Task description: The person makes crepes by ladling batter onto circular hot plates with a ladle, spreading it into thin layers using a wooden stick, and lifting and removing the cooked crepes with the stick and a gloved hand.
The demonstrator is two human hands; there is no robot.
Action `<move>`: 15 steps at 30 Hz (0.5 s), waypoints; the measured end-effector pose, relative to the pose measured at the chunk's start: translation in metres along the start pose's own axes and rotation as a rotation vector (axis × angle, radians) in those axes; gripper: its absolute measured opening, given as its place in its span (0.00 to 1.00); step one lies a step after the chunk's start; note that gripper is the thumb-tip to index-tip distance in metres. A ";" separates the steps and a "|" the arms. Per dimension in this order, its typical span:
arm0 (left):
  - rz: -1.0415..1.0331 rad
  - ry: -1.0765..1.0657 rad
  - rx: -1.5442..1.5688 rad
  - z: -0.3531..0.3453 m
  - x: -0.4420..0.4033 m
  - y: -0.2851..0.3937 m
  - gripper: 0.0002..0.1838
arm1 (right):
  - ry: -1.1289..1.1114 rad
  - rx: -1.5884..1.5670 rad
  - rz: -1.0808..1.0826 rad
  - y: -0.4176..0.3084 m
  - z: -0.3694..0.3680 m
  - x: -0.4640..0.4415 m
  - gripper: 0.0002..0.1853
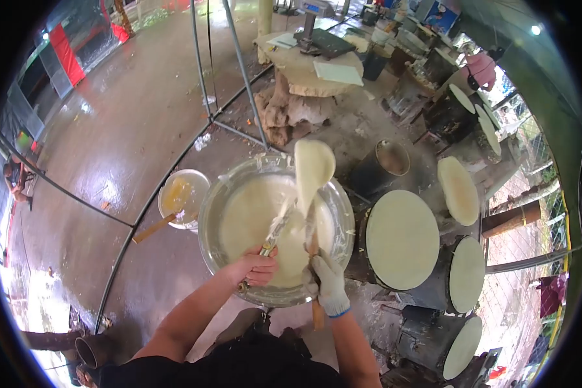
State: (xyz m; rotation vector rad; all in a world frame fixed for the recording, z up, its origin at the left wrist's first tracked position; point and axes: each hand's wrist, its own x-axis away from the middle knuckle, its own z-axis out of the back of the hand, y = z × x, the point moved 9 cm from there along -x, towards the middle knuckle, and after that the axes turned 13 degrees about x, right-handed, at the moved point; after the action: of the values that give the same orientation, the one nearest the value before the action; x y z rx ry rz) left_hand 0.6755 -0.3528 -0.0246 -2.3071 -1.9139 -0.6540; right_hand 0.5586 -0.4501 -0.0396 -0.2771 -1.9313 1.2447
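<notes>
A wide metal basin point(205, 242) of pale creamy batter point(249, 207) stands in front of me. My right hand point(330, 282), in a white glove, is closed around the wooden handle of a ladle point(315, 165). The ladle's batter-coated bowl is raised over the basin's far side. My bare left hand point(255, 266) grips a slim metal tool point(275, 234) whose far end is smeared with batter; its kind is unclear. That end is close to the ladle's neck, and I cannot tell whether they touch.
Left of the basin, a white bucket point(202, 183) holds yellowish liquid and a wooden-handled tool point(154, 229). To the right, several drum stoves carry round pale sheets point(402, 239). A wooden stump table point(304, 71) bears a scale point(308, 39). Metal poles point(242, 71) rise ahead; a person point(480, 70) is at far right.
</notes>
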 end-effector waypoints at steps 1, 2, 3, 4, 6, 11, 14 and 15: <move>-0.051 0.018 -0.114 -0.014 0.006 0.012 0.04 | 0.026 0.042 0.089 -0.023 0.004 0.016 0.18; -0.102 0.037 -0.227 -0.026 0.014 0.023 0.05 | 0.052 0.082 0.176 -0.041 0.009 0.030 0.19; -0.153 0.057 -0.339 -0.033 0.019 0.032 0.06 | 0.055 -0.010 0.167 -0.045 0.015 0.041 0.19; -0.156 0.085 -0.377 -0.035 0.022 0.034 0.07 | 0.078 0.011 0.159 -0.041 0.024 0.046 0.19; -0.156 0.134 -0.455 -0.037 0.024 0.035 0.08 | 0.135 0.050 0.144 -0.025 0.046 0.050 0.20; 0.119 0.285 -0.536 0.012 -0.005 -0.026 0.08 | 0.386 0.306 0.081 0.027 0.099 0.094 0.21; 0.284 0.286 -0.732 0.001 -0.016 -0.093 0.07 | 0.530 0.272 0.003 0.074 0.135 0.147 0.21; 0.334 0.278 -0.827 -0.012 -0.016 -0.120 0.07 | 0.599 0.274 0.029 0.088 0.147 0.172 0.21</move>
State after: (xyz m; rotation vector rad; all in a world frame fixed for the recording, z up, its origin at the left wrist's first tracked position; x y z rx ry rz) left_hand 0.5560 -0.3452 -0.0453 -2.6353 -1.2035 -1.8568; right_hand 0.3199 -0.4082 -0.0545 -0.4734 -1.2379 1.2504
